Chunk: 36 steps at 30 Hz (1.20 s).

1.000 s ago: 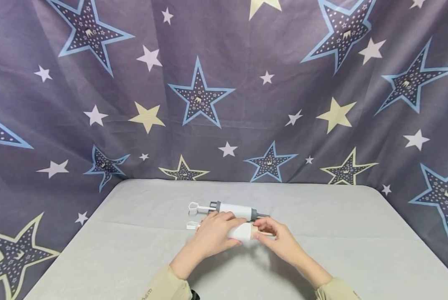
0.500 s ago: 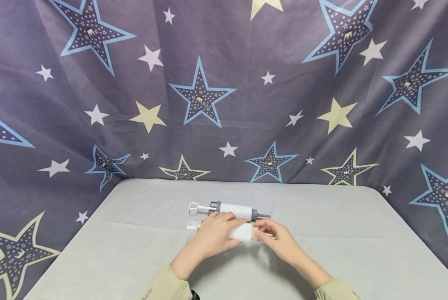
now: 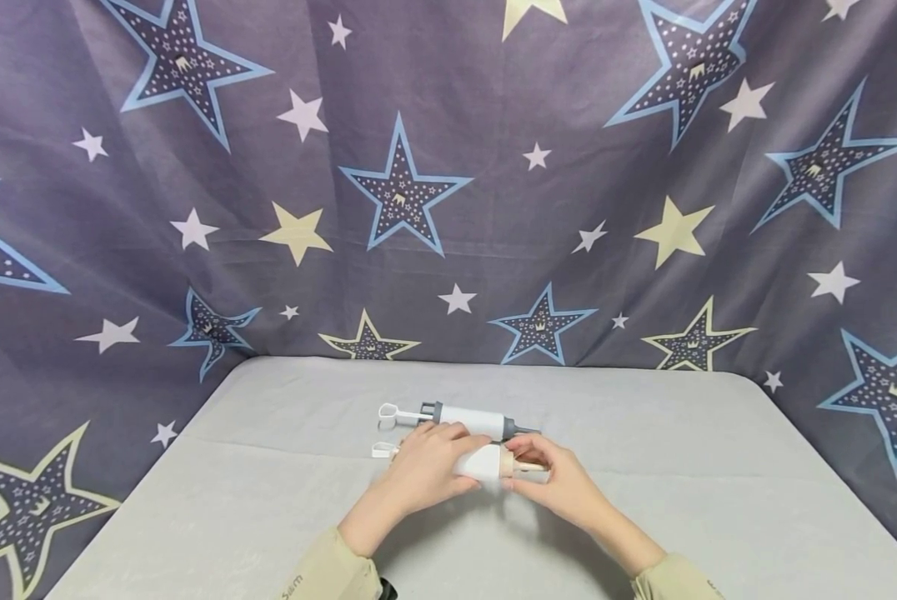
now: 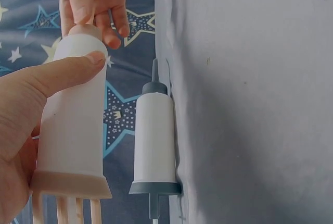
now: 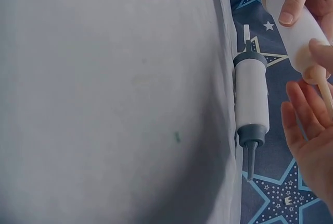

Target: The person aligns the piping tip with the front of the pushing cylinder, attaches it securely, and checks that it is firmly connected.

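My left hand (image 3: 422, 468) grips the white barrel (image 4: 72, 122) of a large syringe-like tube with beige ends, its thumb lying across the barrel. My right hand (image 3: 561, 483) has thumb and fingers about the beige nozzle cap (image 3: 507, 463) at the tube's right end. The thin beige nozzle (image 3: 531, 467) sticks out between those fingers. Beyond the left hand, a white pull handle (image 3: 383, 450) shows at the other end. Just behind lies a second syringe-like tube (image 3: 473, 419), white with dark grey ends, touched by neither hand as seen in the wrist views.
Both tubes are over a table with a light grey cover (image 3: 283, 500). A dark curtain with stars (image 3: 456, 167) hangs at the table's far edge and sides. The grey tube's ring handle (image 3: 388, 415) points left and its nozzle (image 3: 525, 432) right.
My right fingers have shifted round the beige cap and spread a little, so more of the cap and nozzle shows. The left hand and the grey-ended tube stay nearly where they were.
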{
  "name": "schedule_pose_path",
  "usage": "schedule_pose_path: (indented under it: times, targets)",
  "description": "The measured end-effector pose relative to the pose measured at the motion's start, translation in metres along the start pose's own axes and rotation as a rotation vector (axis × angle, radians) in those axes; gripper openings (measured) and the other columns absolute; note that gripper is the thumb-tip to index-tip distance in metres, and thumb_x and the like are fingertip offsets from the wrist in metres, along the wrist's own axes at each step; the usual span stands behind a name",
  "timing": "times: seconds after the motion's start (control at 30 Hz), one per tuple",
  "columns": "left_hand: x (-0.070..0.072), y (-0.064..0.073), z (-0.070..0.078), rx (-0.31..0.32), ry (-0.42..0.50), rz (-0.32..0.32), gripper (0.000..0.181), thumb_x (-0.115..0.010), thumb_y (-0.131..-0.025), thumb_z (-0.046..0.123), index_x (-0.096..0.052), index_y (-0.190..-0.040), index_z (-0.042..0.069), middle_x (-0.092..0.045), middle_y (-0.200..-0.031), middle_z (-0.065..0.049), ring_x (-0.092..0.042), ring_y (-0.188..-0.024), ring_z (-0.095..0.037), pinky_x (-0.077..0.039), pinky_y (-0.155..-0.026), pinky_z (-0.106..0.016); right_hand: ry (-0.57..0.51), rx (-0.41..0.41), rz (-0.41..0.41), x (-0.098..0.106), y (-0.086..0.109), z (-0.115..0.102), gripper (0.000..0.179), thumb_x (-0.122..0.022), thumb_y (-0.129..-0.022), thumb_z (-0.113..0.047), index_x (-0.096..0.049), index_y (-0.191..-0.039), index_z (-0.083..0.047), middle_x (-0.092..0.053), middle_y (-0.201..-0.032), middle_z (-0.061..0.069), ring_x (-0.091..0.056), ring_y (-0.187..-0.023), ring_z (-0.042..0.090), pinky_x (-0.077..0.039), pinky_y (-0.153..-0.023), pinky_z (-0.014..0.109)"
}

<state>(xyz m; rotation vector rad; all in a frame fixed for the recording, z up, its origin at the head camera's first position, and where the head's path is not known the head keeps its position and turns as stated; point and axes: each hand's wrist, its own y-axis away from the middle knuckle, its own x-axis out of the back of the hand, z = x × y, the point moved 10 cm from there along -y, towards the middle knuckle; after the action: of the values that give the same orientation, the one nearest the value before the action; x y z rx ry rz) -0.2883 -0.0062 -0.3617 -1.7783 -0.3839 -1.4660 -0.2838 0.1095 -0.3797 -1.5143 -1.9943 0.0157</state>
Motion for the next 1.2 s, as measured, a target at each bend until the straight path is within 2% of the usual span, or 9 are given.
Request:
schedule_pose_path:
  times: [0.07,0.23,0.33,0.5,0.77,0.97,1.2]
  targets:
    - [0.000,0.000,0.000,-0.001,0.003,0.000,0.053,-0.071,-0.070,0.047,-0.059,-0.118,0.027,-0.062,-0.098,0.007,-0.057,-0.090,-0.009,-0.044,-0.085,-0.033,0.002,0.017,-0.004,0.001,0.001,-0.010,0.037,-0.072,-0.075,-0.007,-0.057,-0.108,-0.001,-0.064,-0.099,0.009,-0.061,-0.094,0.015,-0.048,-0.086,0.034]
    - [0.002,-0.001,0.001,-0.003,0.011,0.004,0.053,-0.070,-0.071,0.048,-0.059,-0.119,0.027,-0.062,-0.098,0.007,-0.057,-0.090,-0.010,-0.044,-0.085,-0.034,0.013,0.024,-0.006,0.003,0.002,-0.013,0.031,-0.069,-0.077,-0.007,-0.058,-0.106,0.000,-0.065,-0.097,0.010,-0.062,-0.093,0.016,-0.049,-0.085,0.034]
    - [0.002,-0.001,0.002,-0.005,0.002,0.005,0.054,-0.070,-0.071,0.048,-0.059,-0.119,0.028,-0.062,-0.098,0.008,-0.057,-0.090,-0.009,-0.044,-0.084,-0.033,0.011,0.018,0.005,0.002,0.001,-0.002,0.029,-0.069,-0.078,-0.009,-0.060,-0.105,-0.003,-0.066,-0.098,0.008,-0.062,-0.092,0.015,-0.049,-0.083,0.033]
    - [0.000,-0.001,0.003,-0.008,-0.015,0.005,0.053,-0.070,-0.071,0.048,-0.059,-0.119,0.028,-0.062,-0.097,0.008,-0.057,-0.089,-0.009,-0.043,-0.082,-0.032,0.047,0.038,0.021,0.000,0.000,0.022,0.027,-0.069,-0.080,-0.019,-0.062,-0.104,-0.010,-0.067,-0.095,0.000,-0.062,-0.088,0.007,-0.049,-0.082,0.029]
    - [-0.003,0.001,0.005,-0.007,-0.046,0.030,0.050,-0.069,-0.072,0.047,-0.059,-0.118,0.029,-0.062,-0.102,0.009,-0.058,-0.093,-0.012,-0.043,-0.082,-0.034,0.067,0.034,0.027,-0.002,0.001,0.024,0.024,-0.069,-0.080,-0.023,-0.062,-0.100,-0.011,-0.067,-0.087,-0.005,-0.062,-0.082,0.004,-0.050,-0.081,0.027]
    - [-0.001,0.002,0.008,-0.012,-0.064,0.062,0.050,-0.070,-0.072,0.046,-0.059,-0.118,0.028,-0.062,-0.104,0.009,-0.058,-0.091,-0.012,-0.042,-0.079,-0.033,0.080,0.024,0.018,-0.001,0.002,0.018,0.020,-0.068,-0.080,-0.014,-0.063,-0.098,-0.006,-0.068,-0.088,0.001,-0.062,-0.082,0.006,-0.050,-0.078,0.026]
    - [-0.001,0.001,0.009,-0.002,-0.065,0.067,0.050,-0.071,-0.071,0.045,-0.060,-0.117,0.028,-0.062,-0.103,0.010,-0.057,-0.089,-0.011,-0.042,-0.078,-0.031,0.059,-0.014,-0.006,0.002,0.003,-0.008,0.021,-0.067,-0.079,-0.007,-0.061,-0.097,0.001,-0.067,-0.089,0.009,-0.064,-0.083,0.012,-0.051,-0.077,0.027]
